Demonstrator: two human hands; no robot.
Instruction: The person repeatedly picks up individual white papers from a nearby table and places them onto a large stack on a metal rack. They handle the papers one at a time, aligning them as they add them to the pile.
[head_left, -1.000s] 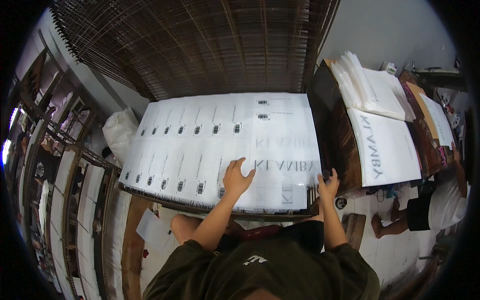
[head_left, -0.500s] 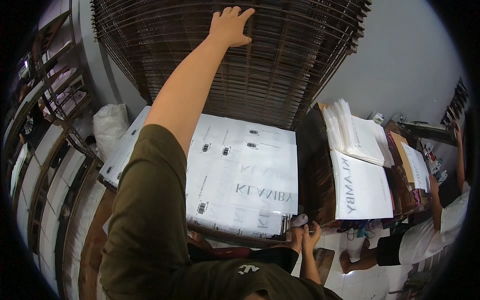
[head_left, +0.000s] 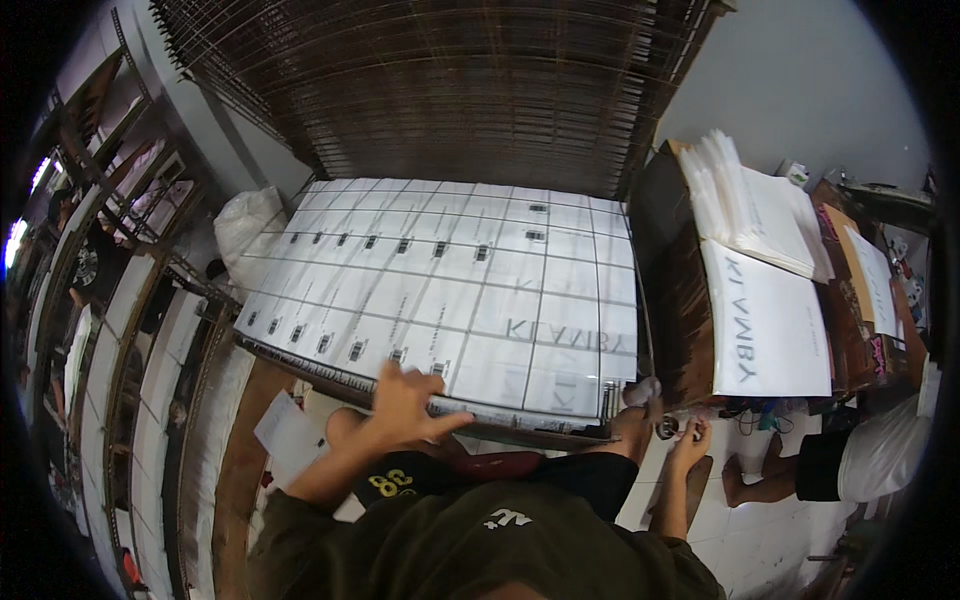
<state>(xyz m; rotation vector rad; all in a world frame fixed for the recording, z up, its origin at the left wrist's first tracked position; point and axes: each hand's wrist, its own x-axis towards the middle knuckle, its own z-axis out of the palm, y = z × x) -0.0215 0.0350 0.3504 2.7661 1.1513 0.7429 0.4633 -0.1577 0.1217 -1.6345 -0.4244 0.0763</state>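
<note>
A wire rack shelf (head_left: pixel 390 268) lies over rows of white printed sheets (head_left: pixel 460 312), its thin bars crossing above them. My left hand (head_left: pixel 403 408) is at the shelf's front edge, fingers spread, holding nothing I can see. Whether the fingertips touch the frame is unclear. My right hand (head_left: pixel 692 442) is low at the right, beyond the shelf's front right corner, with loosely bent fingers apart. Next to it are a small dark round part and a greyish knob-like thing (head_left: pixel 648 393) by that corner. The sheets carry dark lettering and small barcode-like marks.
Above the shelf, a stack of raised wire shelves (head_left: pixel 430 90) fills the back. At right, a wooden stand (head_left: pixel 690 330) bears piles of white sheets (head_left: pixel 765 320). Another person (head_left: pixel 880 450) stands far right. Loaded racks (head_left: pixel 150 370) line the left, near a white plastic sack (head_left: pixel 250 235).
A wire shelf has come down over the sheets. My left hand has dropped from the raised shelves to the front edge. The view has shifted, and my right hand appears farther right.
</note>
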